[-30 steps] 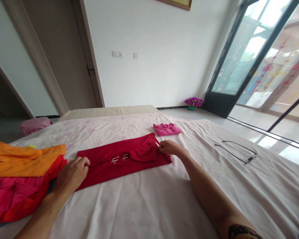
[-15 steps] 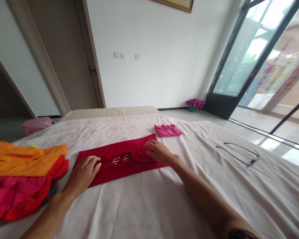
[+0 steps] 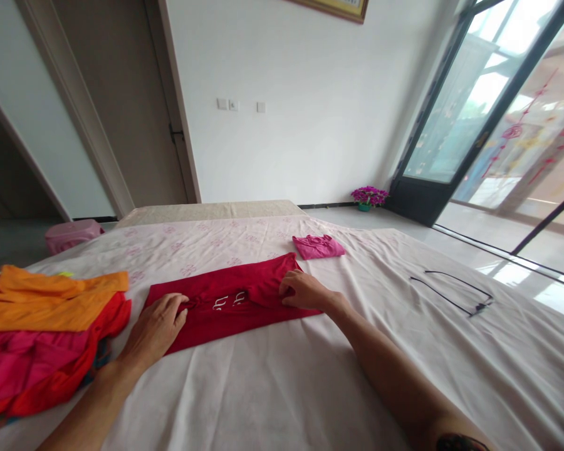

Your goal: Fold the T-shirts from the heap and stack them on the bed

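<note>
A dark red T-shirt (image 3: 235,319) with white lettering lies on the bed sheet, folded into a long strip, with a sleeve turned in at the right. My left hand (image 3: 160,322) rests on its left end, fingers stretched out and slightly apart. On the right end lies my right hand (image 3: 305,289), its fingers bent and touching the sleeve, with a gap showing between fingers and thumb. Part of each end is covered by the hands. Just beyond my right hand sits a small folded pink garment (image 3: 318,247).
A heap of orange, pink and red clothes (image 3: 42,307) lies at the left. Black-framed glasses (image 3: 474,307) rest on the wrinkled sheet (image 3: 272,388) at the right. Past the bed are a pink stool (image 3: 73,237), purple flowers (image 3: 369,195) and a glass door (image 3: 451,113).
My right hand has let go of the shirt's right edge and moved left onto the sleeve. My left hand has slid right and its fingers have spread. The view has shifted slightly.
</note>
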Tool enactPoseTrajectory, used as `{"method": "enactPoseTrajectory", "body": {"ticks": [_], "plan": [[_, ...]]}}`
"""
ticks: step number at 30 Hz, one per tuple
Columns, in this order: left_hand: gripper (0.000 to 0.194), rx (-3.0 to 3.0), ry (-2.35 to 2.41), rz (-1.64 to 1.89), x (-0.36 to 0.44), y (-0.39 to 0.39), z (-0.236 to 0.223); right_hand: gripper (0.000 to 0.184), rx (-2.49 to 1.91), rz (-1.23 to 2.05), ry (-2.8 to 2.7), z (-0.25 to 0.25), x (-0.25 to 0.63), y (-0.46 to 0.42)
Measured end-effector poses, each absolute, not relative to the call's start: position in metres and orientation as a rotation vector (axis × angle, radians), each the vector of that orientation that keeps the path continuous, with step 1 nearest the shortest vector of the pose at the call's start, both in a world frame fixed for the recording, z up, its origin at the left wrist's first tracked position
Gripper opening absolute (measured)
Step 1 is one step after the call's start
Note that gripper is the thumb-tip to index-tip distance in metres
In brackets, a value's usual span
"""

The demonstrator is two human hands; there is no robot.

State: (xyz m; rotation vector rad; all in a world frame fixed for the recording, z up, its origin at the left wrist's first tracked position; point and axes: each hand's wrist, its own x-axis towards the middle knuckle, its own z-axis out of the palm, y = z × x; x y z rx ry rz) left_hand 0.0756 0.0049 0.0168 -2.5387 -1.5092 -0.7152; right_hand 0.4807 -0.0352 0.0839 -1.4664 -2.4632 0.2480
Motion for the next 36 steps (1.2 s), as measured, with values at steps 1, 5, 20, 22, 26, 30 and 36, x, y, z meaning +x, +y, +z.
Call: {"method": "enactPoseTrajectory", "body": {"ticks": [1,5,20,22,26,30,36], "plan": [[0.026,-2.540,-1.510,-0.717,0.076,0.005,0.017,0.008,-1.480,0.256,-2.452,0.083,0.481,-0.034],[0.026,-2.530,-1.499,-0.723,0.076,0.005,0.016,0.008,-1.504,0.302,-2.393,0.082,0.480,-0.033],[0.051,-2.502,-1.504,-0.614,0.073,0.009,0.006,0.026,-1.421,0.074,-2.260,0.087,0.466,-0.041],[0.052,-2.506,-1.522,-0.562,0.072,0.010,0.004,0.044,-1.325,0.072,-2.322,0.084,0.462,-0.041],[0.052,-2.484,-1.584,-0.491,0.071,0.010,0.001,0.068,-1.360,0.200,-2.494,0.071,0.458,-0.042],[0.054,-2.482,-1.655,-0.435,0.070,0.012,0.001,0.068,-1.368,0.357,-2.623,0.064,0.461,-0.042],[0.054,-2.307,-1.837,-0.449,0.057,0.018,0.008,0.063,-1.345,0.329,-2.623,0.063,0.462,-0.041]]}}
